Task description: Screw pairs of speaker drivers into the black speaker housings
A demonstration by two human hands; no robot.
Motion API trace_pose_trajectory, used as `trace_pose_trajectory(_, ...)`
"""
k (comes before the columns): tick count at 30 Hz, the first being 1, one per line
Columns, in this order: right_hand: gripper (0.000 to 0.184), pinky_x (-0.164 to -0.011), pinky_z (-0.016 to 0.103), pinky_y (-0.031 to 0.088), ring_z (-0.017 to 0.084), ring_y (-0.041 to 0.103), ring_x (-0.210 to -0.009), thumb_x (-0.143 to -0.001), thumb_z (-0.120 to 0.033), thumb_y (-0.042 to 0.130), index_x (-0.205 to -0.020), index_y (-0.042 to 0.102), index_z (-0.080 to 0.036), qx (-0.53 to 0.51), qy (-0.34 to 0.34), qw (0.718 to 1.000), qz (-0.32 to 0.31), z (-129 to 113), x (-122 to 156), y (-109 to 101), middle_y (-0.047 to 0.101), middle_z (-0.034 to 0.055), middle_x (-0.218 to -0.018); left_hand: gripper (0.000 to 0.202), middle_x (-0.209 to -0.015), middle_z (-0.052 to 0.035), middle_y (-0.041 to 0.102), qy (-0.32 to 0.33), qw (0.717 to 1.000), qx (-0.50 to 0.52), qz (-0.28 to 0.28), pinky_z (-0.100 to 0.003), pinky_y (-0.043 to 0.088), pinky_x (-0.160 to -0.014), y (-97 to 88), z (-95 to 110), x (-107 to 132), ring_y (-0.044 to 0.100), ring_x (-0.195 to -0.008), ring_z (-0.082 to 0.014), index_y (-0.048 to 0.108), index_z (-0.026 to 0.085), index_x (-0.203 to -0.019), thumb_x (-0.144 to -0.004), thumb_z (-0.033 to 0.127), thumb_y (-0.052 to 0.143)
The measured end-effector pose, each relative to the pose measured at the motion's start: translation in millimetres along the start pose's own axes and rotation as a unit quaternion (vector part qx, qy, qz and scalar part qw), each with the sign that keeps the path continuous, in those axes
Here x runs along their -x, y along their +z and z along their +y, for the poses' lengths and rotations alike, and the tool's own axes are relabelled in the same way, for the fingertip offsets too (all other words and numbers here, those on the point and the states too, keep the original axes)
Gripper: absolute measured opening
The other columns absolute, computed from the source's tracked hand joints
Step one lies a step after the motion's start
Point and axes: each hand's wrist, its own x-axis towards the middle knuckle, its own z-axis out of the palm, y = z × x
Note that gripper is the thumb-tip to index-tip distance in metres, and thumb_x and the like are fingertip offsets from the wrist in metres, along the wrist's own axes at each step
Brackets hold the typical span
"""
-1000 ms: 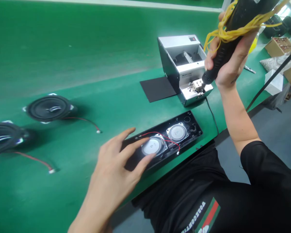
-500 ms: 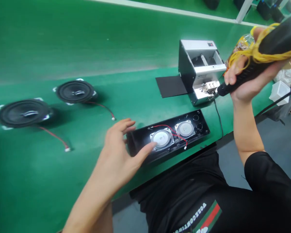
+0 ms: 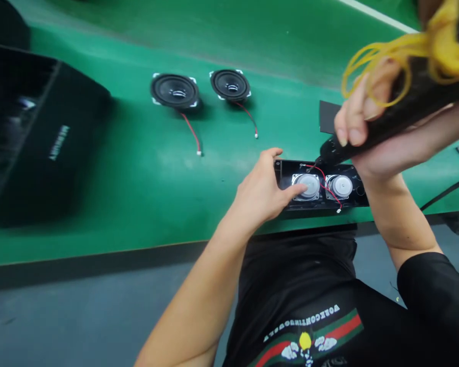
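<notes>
A long black speaker panel [image 3: 285,169] lies near the table's front edge with two small round speakers set in it, a left one [image 3: 309,186] and a right one [image 3: 341,187]. A red wire [image 3: 331,194] with a white plug crosses between them. My left hand [image 3: 260,191] grips the panel's left end, its thumb on the left speaker. In my right hand [image 3: 392,155] is a black electric screwdriver [image 3: 400,109] with yellow cord tied round it. Its bit points down at the upper edge of the left speaker; whether it touches a screw I cannot tell.
Two larger black speakers, one left [image 3: 176,92] and one right [image 3: 230,85], sit farther back with red wires trailing. A big black cabinet [image 3: 57,137] stands at the left. A dark flat sheet [image 3: 328,116] lies partly behind my right hand. A black cable [image 3: 447,191] runs at the right.
The screwdriver has gone from the silver and black machine to above the panel's left speaker. My left hand has closed on the panel's end. My view has swung left, showing the black cabinet.
</notes>
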Motion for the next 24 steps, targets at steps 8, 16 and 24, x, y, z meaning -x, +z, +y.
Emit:
trace_pose_trajectory(8,0.106,-0.044,0.031,0.044,0.016,0.052,-0.045,-0.070,-0.103,0.078,-0.138,0.055,-0.025,0.012,0.000,1.000,-0.003,42,-4,19,0.062,-0.0086,-0.064,0.062,-0.145,-0.0116,0.076,-0.040,0.997,-0.068,-0.028,-0.052,0.060,-0.113,-8.0,26,3,0.073,-0.137,-0.0398,0.059,0.026,-0.139,-0.091,0.046,0.093)
trace_pose_trajectory(16,0.116,-0.043,0.033,0.040,0.015,0.047,-0.045,-0.064,-0.115,0.064,-0.142,0.059,-0.028,0.073,0.004,0.996,0.043,72,-7,15,0.056,-0.0072,-0.066,0.059,-0.143,-0.0152,0.076,-0.040,0.991,-0.122,-0.036,-0.055,0.056,-0.113,-12.8,42,7,0.072,-0.139,-0.0428,0.057,0.021,-0.142,-0.097,0.046,0.087)
trace_pose_trajectory(24,0.092,-0.045,0.032,0.038,0.015,0.045,-0.044,-0.076,-0.102,0.066,-0.133,0.056,-0.031,0.053,0.007,0.998,0.020,70,-4,12,0.054,-0.0077,-0.068,0.056,-0.145,-0.0187,0.075,-0.049,0.989,-0.124,-0.058,-0.059,0.052,-0.117,-16.8,49,8,0.071,-0.140,-0.0430,0.059,0.018,-0.142,-0.101,0.045,0.085)
